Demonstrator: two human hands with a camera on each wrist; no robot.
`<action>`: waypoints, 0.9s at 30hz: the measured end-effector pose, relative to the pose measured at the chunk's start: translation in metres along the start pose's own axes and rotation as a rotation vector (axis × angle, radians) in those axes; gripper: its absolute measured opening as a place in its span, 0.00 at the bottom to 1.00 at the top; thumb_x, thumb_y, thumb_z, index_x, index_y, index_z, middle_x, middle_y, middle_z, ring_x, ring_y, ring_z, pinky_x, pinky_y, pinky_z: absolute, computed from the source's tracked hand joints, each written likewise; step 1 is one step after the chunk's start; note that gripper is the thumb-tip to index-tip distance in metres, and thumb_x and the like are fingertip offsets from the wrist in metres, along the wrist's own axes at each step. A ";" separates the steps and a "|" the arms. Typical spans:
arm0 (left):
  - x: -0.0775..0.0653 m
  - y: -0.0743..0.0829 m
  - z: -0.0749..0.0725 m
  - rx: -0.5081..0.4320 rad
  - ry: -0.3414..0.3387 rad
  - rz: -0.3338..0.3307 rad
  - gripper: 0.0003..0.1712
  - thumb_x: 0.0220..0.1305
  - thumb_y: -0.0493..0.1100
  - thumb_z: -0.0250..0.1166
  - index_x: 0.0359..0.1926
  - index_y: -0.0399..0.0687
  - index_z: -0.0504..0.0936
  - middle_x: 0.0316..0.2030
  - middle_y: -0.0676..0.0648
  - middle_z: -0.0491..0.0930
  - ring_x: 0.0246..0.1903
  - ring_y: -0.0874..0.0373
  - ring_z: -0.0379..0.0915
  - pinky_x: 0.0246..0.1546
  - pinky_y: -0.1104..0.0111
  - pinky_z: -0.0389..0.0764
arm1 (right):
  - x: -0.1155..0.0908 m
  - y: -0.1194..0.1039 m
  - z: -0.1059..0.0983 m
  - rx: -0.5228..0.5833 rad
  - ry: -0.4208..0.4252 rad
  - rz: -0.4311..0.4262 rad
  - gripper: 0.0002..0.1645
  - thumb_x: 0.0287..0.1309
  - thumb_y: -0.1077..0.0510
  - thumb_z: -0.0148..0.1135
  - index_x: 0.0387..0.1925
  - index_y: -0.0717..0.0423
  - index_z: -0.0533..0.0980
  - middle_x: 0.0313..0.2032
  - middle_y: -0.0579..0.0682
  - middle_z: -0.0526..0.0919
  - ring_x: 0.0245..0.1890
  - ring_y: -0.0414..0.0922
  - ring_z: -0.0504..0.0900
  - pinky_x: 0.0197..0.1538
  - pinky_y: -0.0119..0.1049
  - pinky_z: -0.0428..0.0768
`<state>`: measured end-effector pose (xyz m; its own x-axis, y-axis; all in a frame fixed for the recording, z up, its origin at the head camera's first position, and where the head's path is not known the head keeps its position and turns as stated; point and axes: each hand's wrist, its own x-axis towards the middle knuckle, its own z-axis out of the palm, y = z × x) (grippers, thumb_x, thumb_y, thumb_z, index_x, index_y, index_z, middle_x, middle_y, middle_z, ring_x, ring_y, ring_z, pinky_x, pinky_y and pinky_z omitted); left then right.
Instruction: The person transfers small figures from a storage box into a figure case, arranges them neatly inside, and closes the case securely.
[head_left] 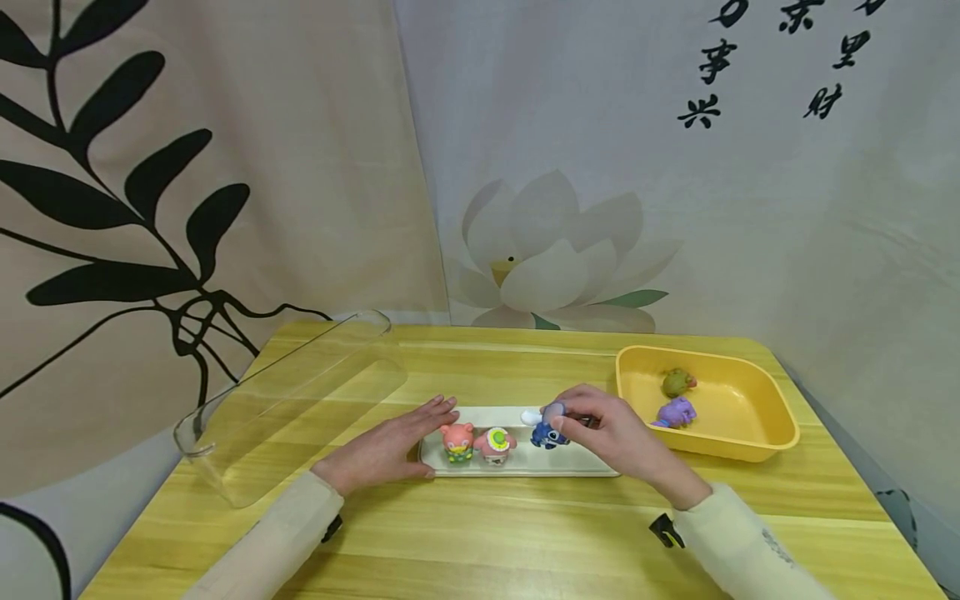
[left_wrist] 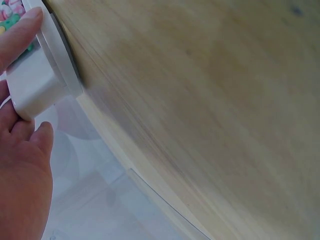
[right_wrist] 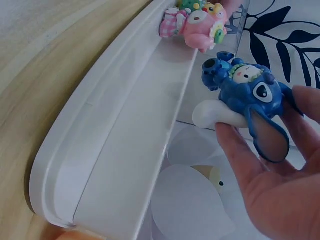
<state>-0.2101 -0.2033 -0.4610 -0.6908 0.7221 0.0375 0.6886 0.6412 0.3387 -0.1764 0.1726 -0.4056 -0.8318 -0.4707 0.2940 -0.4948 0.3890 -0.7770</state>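
Observation:
My right hand (head_left: 611,429) pinches a blue long-eared figurine (head_left: 550,429) over the right part of a white tray (head_left: 570,462). In the right wrist view, the blue figurine (right_wrist: 252,92) shows a white rounded piece, and the fingertips hold it by the ear side. A pink-and-green figurine (head_left: 457,442) and a pink figurine with a yellow-green round top (head_left: 496,447) stand side by side in the tray's left half. At the tray's left end my left hand (head_left: 382,450) holds it, thumb on the near side and fingers toward the far side.
On the right stands a yellow bin (head_left: 742,443) containing a purple figurine (head_left: 677,412) and an olive-green one (head_left: 678,382). A clear plastic cover (head_left: 300,408) lies at the table's left, overlapping its edge. A printed cloth (head_left: 337,167) hangs behind the wooden table (head_left: 465,542).

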 end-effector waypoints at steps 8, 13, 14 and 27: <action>0.001 0.002 -0.001 -0.010 -0.010 -0.014 0.53 0.60 0.50 0.77 0.81 0.52 0.59 0.82 0.53 0.45 0.80 0.52 0.43 0.74 0.53 0.64 | 0.002 0.001 0.006 -0.049 -0.018 0.008 0.07 0.73 0.54 0.63 0.43 0.47 0.87 0.48 0.44 0.84 0.37 0.41 0.80 0.38 0.33 0.84; 0.000 0.003 -0.002 -0.020 -0.010 -0.015 0.53 0.61 0.49 0.77 0.81 0.52 0.59 0.82 0.53 0.45 0.80 0.52 0.43 0.74 0.52 0.64 | 0.004 0.004 0.011 -0.103 -0.023 -0.002 0.07 0.71 0.51 0.65 0.42 0.46 0.87 0.47 0.43 0.85 0.40 0.39 0.81 0.40 0.33 0.84; 0.000 0.002 -0.002 -0.020 -0.009 -0.013 0.53 0.60 0.49 0.77 0.81 0.52 0.59 0.82 0.52 0.46 0.80 0.52 0.43 0.74 0.52 0.64 | 0.004 0.004 0.012 -0.112 -0.023 -0.005 0.07 0.71 0.50 0.66 0.42 0.45 0.87 0.47 0.42 0.85 0.40 0.39 0.81 0.40 0.32 0.84; 0.000 0.002 -0.002 -0.013 -0.008 -0.007 0.53 0.61 0.50 0.77 0.81 0.52 0.58 0.82 0.53 0.45 0.80 0.52 0.43 0.74 0.53 0.64 | 0.006 0.006 0.018 -0.160 -0.029 0.007 0.06 0.70 0.51 0.67 0.43 0.45 0.87 0.45 0.41 0.87 0.42 0.39 0.82 0.43 0.34 0.84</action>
<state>-0.2095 -0.2025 -0.4585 -0.6939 0.7195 0.0280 0.6807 0.6429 0.3512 -0.1798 0.1576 -0.4189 -0.8289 -0.4893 0.2713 -0.5250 0.5126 -0.6794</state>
